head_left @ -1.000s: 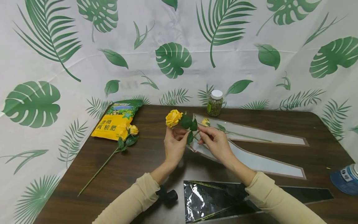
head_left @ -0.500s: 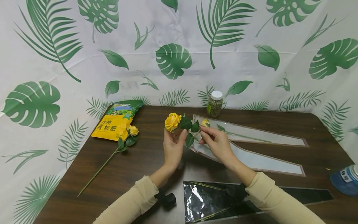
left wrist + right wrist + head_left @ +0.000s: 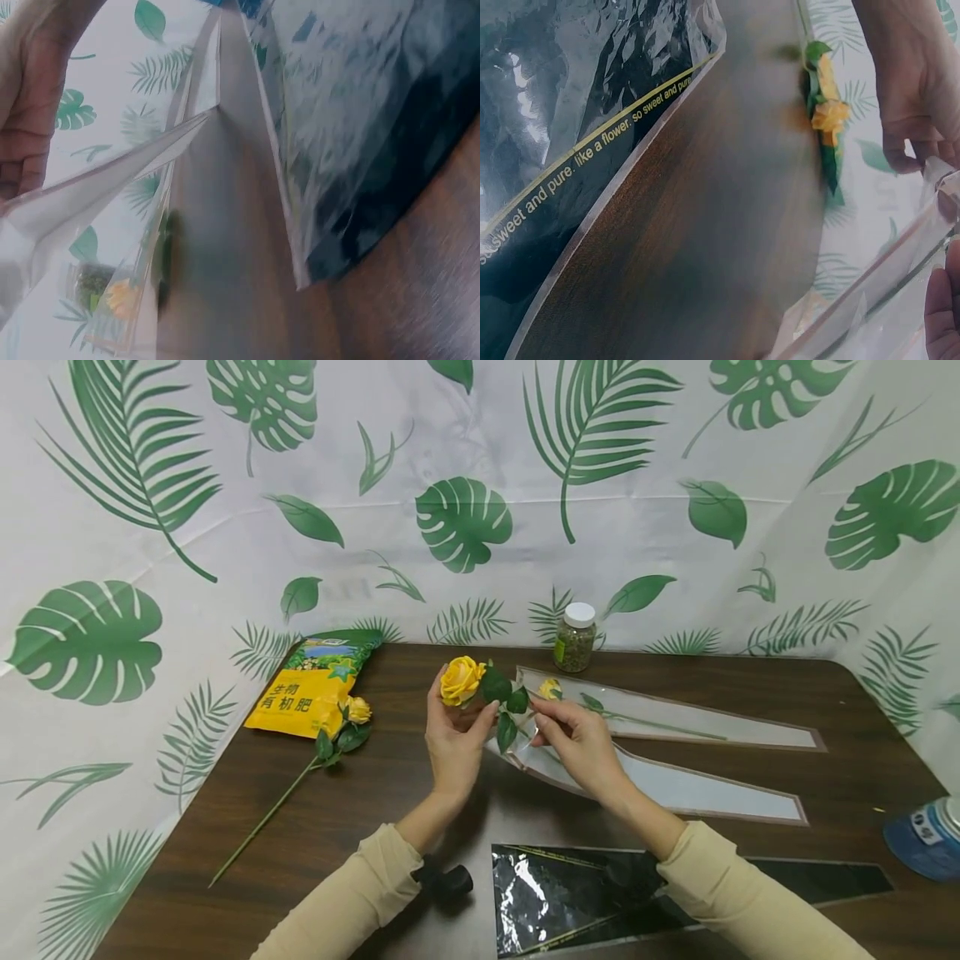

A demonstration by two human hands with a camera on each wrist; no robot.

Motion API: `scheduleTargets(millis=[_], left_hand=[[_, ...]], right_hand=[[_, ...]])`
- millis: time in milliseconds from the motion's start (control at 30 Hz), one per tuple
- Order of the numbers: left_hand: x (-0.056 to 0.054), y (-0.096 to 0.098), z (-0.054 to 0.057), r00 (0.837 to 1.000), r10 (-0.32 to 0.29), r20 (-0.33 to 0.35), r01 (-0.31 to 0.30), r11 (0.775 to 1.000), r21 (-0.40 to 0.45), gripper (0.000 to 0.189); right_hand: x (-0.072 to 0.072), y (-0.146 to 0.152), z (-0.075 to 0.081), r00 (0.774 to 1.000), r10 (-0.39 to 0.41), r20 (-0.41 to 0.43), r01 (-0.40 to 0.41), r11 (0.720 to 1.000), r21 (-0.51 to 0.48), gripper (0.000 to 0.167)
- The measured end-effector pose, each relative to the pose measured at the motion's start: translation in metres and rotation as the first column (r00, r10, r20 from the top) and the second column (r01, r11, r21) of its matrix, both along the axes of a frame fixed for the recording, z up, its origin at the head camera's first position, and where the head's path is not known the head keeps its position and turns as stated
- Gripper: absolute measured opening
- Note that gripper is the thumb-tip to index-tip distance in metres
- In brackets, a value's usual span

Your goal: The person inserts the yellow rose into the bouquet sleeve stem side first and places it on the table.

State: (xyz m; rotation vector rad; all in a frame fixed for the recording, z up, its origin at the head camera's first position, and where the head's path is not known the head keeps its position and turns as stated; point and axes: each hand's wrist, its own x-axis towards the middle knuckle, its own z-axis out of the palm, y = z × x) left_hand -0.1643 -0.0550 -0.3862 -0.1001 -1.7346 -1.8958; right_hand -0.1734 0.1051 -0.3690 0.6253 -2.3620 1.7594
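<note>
A yellow rose (image 3: 462,681) with green leaves stands at the wide mouth of a clear-and-white flower sleeve (image 3: 705,789), its stem running down inside. My left hand (image 3: 456,760) is spread below and behind the bloom; its fingers hold the sleeve's edge, seen at the upper right of the right wrist view. Thumb and forefinger of my right hand (image 3: 585,747) pinch the opposite edge near the leaves. Part of the fingers is hidden behind rose and film. In the left wrist view the sleeve's folded film (image 3: 112,169) stretches from a hand at the upper left.
Behind, another sleeve (image 3: 750,731) holds a yellow rose. A black sleeve (image 3: 570,902) lies in front. At left, a loose rose (image 3: 358,710) leans by a yellow fertilizer bag (image 3: 296,693). A white-capped jar (image 3: 576,639) stands behind; a blue container (image 3: 926,839) is at right.
My left hand has shifted left, its thumb and fingers farther apart. The sleeve has slid slightly left with its mouth wider, while my right hand stays nearly in place.
</note>
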Motion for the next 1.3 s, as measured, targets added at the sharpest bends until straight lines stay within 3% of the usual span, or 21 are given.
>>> scheduleTargets(millis=[133,367,533,667,833,900,1067,1133,1300], left_hand=[[0.006,-0.001,0.014,1.0,0.009,-0.008,-0.009,0.999,-0.04,0.073],[0.01,-0.003,0.019,1.0,-0.01,-0.004,0.01,0.995,-0.099,0.067],[0.012,-0.003,0.021,0.996,-0.075,0.056,0.083,0.983,-0.163,0.062],[0.015,-0.001,0.022,0.992,-0.073,0.1,0.093,0.973,-0.211,0.059],[0.004,-0.002,-0.001,0.991,-0.049,0.127,0.081,0.961,-0.264,0.053],[0.001,-0.005,-0.008,0.987,-0.086,0.134,0.117,0.963,-0.244,0.047],[0.014,-0.007,0.015,0.974,-0.188,0.127,0.208,0.963,-0.169,0.032],[0.019,-0.007,0.023,0.977,-0.174,0.124,0.193,0.967,-0.167,0.032],[0.017,-0.007,0.022,0.984,-0.141,0.112,0.157,0.976,-0.152,0.042]], right_hand=[[-0.001,-0.001,0.001,1.0,0.004,-0.016,-0.004,1.0,0.01,0.026],[-0.001,-0.001,0.001,0.999,0.002,-0.041,-0.001,1.0,0.026,0.026],[0.0,0.001,0.002,0.999,-0.001,-0.039,0.003,0.999,0.053,0.028],[0.001,0.002,0.003,1.0,-0.02,-0.018,0.021,0.997,0.069,0.027],[0.001,0.003,0.004,0.999,-0.034,-0.03,0.035,0.998,0.059,0.026],[0.001,0.003,0.004,0.999,-0.037,-0.032,0.038,0.998,0.053,0.026],[0.002,0.005,0.005,0.999,-0.045,0.005,0.044,0.998,0.036,0.027],[0.002,0.005,0.005,0.999,-0.047,0.002,0.047,0.998,0.038,0.027],[0.002,0.006,0.005,0.998,-0.05,-0.048,0.052,0.998,0.036,0.026]])
